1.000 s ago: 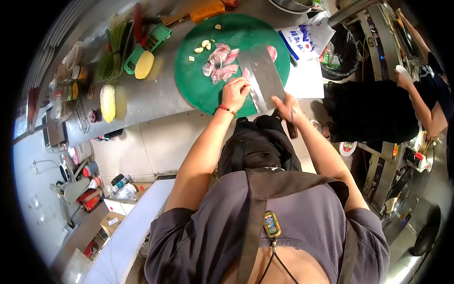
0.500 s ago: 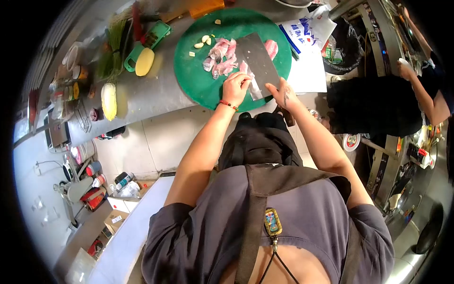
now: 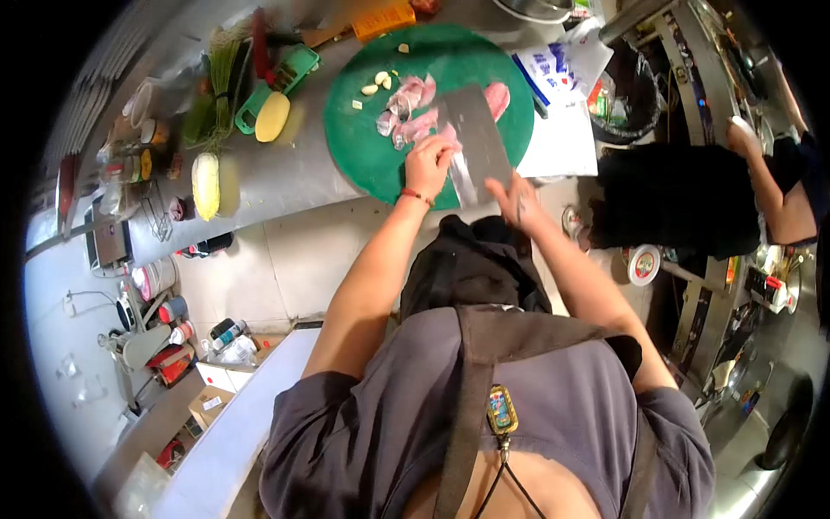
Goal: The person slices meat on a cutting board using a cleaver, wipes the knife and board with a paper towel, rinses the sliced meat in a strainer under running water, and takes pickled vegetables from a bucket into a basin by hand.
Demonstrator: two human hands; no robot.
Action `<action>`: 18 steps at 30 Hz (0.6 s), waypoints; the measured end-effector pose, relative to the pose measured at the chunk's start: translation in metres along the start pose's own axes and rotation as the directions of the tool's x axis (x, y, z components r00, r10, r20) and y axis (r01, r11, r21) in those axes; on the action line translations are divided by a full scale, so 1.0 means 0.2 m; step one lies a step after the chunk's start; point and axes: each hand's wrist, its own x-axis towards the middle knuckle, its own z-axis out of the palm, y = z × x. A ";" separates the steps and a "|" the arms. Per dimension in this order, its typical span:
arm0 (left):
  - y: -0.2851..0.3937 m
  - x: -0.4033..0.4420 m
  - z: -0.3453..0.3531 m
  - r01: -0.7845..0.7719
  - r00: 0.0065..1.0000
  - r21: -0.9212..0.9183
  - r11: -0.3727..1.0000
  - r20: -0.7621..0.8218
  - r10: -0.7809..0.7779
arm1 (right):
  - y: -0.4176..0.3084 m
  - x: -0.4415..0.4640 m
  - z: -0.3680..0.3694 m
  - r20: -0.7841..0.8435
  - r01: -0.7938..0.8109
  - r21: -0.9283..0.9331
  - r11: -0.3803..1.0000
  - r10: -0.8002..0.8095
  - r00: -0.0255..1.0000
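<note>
My right hand [image 3: 519,201] is closed around the handle end of a broad cleaver [image 3: 475,138]. The blade lies over a round green cutting board [image 3: 346,138]. Left of the blade, my left hand [image 3: 427,169] has its fingers curled on a piece of pale pink fish [image 3: 449,137], right against the cleaver's edge. Several cut fish pieces [image 3: 417,128] are heaped just beyond my left fingers. Another fish piece [image 3: 496,100] lies past the blade on the right. Garlic cloves [image 3: 378,82] sit farther back on the board.
On the steel counter to the left are a peeled potato [image 3: 272,118], a green grater [image 3: 298,67], a small napa cabbage [image 3: 207,186] and green stalks [image 3: 223,78]. A white printed bag [image 3: 566,65] lies right of the board. Another person's arm [image 3: 761,169] is at far right, near a black-lined bin [image 3: 635,112].
The cleaver and my right hand have come closer to my body, with the blade turned a little more upright. My left hand stays curled on the fish. The whole view has shifted slightly.
</note>
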 end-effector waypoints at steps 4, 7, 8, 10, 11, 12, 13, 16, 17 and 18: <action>-0.07 0.00 0.04 -0.144 0.987 -0.028 0.989 -0.070 0.141 | 0.23 -0.35 -0.02 -0.073 0.242 0.018 0.970 -0.240 0.968; -0.10 0.09 0.02 -0.207 0.977 0.114 0.972 -0.032 0.212 | 0.25 -0.50 -0.21 0.079 0.049 -0.046 0.998 -0.045 0.996; -0.12 0.14 0.02 -0.242 0.968 0.164 0.956 -0.031 0.250 | 0.23 -0.51 -0.27 0.105 0.038 -0.084 0.996 -0.029 0.994; -0.17 0.20 0.03 -0.227 0.972 0.162 0.960 -0.027 0.234 | 0.24 -0.49 -0.34 0.103 0.006 -0.038 0.999 -0.002 0.995; -0.18 0.21 0.03 -0.231 0.970 0.161 0.960 -0.035 0.239 | 0.25 -0.49 -0.38 0.118 -0.076 -0.058 0.995 0.083 0.990; -0.16 0.21 0.01 -0.135 0.990 0.084 0.987 -0.017 0.137 | 0.22 -0.48 -0.38 0.051 -0.036 0.053 0.998 0.033 0.998; -0.14 0.21 0.00 -0.033 0.999 0.008 0.999 0.009 0.033 | 0.19 -0.48 -0.37 -0.018 0.009 0.159 0.987 -0.006 1.000; -0.06 0.23 0.01 -0.127 0.990 0.218 0.968 0.096 0.108 | 0.20 -0.37 -0.29 -0.102 -0.087 0.236 0.968 0.113 0.988; -0.05 0.24 0.01 -0.134 0.990 0.338 0.932 0.091 0.109 | 0.21 -0.33 -0.26 -0.120 -0.108 0.247 0.963 0.141 0.983; -0.05 0.26 0.00 -0.159 0.987 0.343 0.926 0.019 0.162 | 0.18 -0.31 -0.25 -0.121 -0.103 0.249 0.963 0.137 0.983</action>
